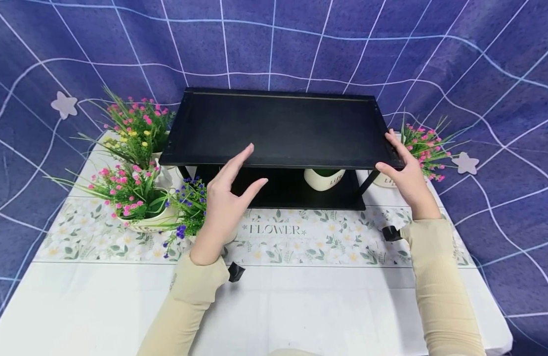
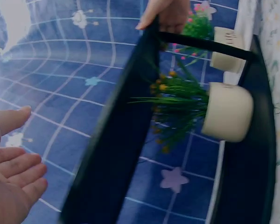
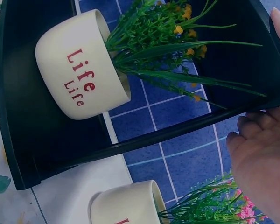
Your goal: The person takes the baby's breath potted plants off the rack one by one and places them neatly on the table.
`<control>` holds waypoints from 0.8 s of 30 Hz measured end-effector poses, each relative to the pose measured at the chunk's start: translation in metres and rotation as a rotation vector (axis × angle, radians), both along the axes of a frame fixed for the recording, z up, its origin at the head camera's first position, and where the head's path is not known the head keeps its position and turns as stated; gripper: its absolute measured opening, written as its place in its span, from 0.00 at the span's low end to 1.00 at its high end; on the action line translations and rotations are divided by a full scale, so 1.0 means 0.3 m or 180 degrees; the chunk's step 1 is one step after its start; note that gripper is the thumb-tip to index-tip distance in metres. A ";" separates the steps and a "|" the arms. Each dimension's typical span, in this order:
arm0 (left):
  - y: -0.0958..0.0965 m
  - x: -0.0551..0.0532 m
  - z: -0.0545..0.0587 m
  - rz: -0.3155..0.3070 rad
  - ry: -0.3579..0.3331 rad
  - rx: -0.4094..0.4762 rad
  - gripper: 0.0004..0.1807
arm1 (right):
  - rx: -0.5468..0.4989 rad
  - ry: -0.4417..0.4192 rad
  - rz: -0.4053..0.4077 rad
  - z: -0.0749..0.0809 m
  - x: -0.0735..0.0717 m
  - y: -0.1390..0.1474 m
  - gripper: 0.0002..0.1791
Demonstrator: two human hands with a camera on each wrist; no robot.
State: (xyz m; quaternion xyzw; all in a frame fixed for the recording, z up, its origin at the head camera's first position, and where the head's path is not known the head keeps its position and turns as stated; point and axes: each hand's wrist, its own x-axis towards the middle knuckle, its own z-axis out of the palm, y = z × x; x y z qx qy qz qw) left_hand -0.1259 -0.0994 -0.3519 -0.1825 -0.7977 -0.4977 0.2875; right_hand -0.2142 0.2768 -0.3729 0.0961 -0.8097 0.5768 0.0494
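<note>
A black two-tier shelf (image 1: 278, 128) stands at the back of the table. My right hand (image 1: 404, 173) grips the right front corner of its top board, and in the right wrist view its fingers (image 3: 256, 126) curl at the board's end. My left hand (image 1: 227, 198) is raised before the shelf's left front, fingers and thumb spread, holding nothing. In the left wrist view it is apart from the board. On the lower board sits a cream "Life" pot (image 3: 81, 65) with orange-yellow flowers, partly hidden from above.
Pots with pink flowers (image 1: 122, 190), yellow flowers (image 1: 129, 141) and purple-blue flowers (image 1: 189, 202) crowd the left side, the last partly behind my left hand. Another pink-flowered pot (image 3: 126, 205) stands right of the shelf. A floral "FLOWER" runner (image 1: 291, 242) crosses the white table (image 1: 300, 306).
</note>
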 end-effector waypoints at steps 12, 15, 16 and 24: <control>-0.154 0.009 0.167 0.0441 -0.0254 0.0140 0.33 | 0.0030 0.0018 0.0000 -0.005 -0.011 0.003 0.39; -0.209 0.007 0.197 0.0656 -0.0406 -0.0028 0.32 | 0.0025 0.0010 0.0002 -0.007 -0.014 0.004 0.39; -0.228 0.005 0.204 0.0715 -0.0472 -0.0092 0.32 | 0.0016 0.0007 0.0001 -0.007 -0.014 0.004 0.39; -0.350 -0.031 0.186 0.0915 -0.1157 -0.0872 0.35 | 0.0045 0.0009 -0.0008 -0.007 -0.008 0.003 0.39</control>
